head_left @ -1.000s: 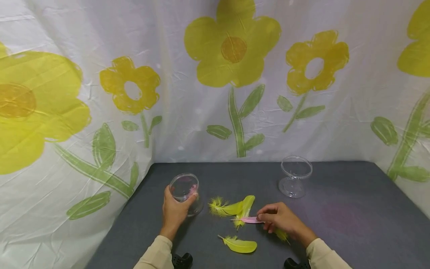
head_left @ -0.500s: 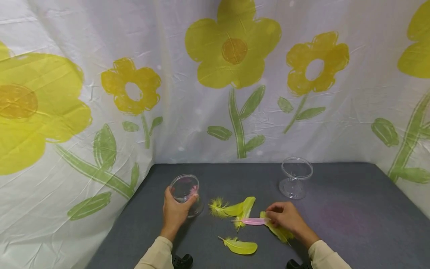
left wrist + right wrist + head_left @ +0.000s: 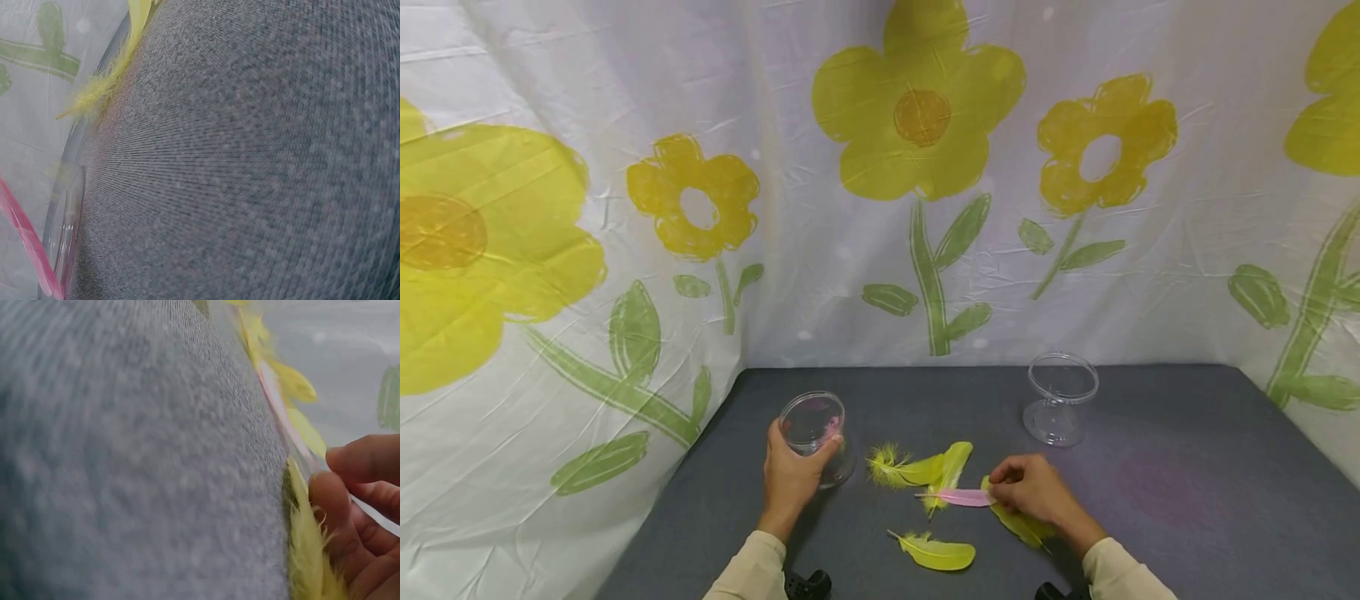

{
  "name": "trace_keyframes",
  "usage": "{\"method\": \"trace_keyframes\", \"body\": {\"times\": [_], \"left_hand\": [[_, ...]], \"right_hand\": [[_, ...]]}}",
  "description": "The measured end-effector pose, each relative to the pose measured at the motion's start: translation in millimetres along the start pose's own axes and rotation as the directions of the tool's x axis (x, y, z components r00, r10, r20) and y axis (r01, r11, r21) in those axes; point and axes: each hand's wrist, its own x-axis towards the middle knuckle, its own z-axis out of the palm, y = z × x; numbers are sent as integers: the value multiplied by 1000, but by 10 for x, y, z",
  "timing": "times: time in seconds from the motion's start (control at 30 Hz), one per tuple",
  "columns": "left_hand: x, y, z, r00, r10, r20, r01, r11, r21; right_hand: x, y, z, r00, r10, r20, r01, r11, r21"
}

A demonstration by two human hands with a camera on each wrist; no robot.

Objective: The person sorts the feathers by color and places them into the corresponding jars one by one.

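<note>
My left hand (image 3: 793, 479) grips a clear footed cup (image 3: 811, 421) from its near side at the left of the dark table. A pink feather (image 3: 28, 244) shows through the cup's wall in the left wrist view. My right hand (image 3: 1033, 492) pinches the right end of another pink feather (image 3: 962, 497) between thumb and fingertips, low over the table. That feather lies across a yellow feather (image 3: 953, 467), its quill pointing left. Beneath my right hand is a second yellow feather (image 3: 1022, 525), partly covered by the fingers. In the right wrist view, the fingertips (image 3: 334, 487) hide the pink feather's end.
A fluffy-ended yellow feather (image 3: 913, 469) lies between my hands, and one more yellow feather (image 3: 936, 552) is nearer the front. Another clear footed cup (image 3: 1060, 404) stands at the back right. A flower-printed curtain (image 3: 827, 275) hangs behind the table (image 3: 1150, 542).
My right hand has shifted right along the pink feather, exposing more of it and of the yellow feather below. The left hand and its cup have stayed in place.
</note>
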Motion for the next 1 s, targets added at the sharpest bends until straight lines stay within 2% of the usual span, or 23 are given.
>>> {"method": "trace_keyframes", "body": {"times": [0.23, 0.37, 0.47, 0.63, 0.77, 1.0], "left_hand": [[-18, 24, -8, 1000, -9, 5, 9, 1000, 5], [-15, 21, -8, 1000, -11, 5, 11, 1000, 5], [-9, 14, -5, 1000, -16, 7, 16, 1000, 4], [-2, 4, -3, 1000, -16, 9, 16, 1000, 1], [-4, 6, -4, 1000, -16, 8, 16, 1000, 3], [-3, 7, -5, 1000, -10, 2, 10, 1000, -2]], "right_hand": [[-3, -35, 16, 999, -20, -48, 24, 996, 83], [4, -163, -39, 998, -12, -69, 22, 988, 153], [19, -263, -91, 997, -7, -72, 18, 987, 161], [30, -299, -118, 999, 11, -37, -7, 995, 97], [18, -218, -81, 999, 50, -9, -50, 998, -23], [15, -117, 9, 995, 73, -69, -83, 983, -161]]}}
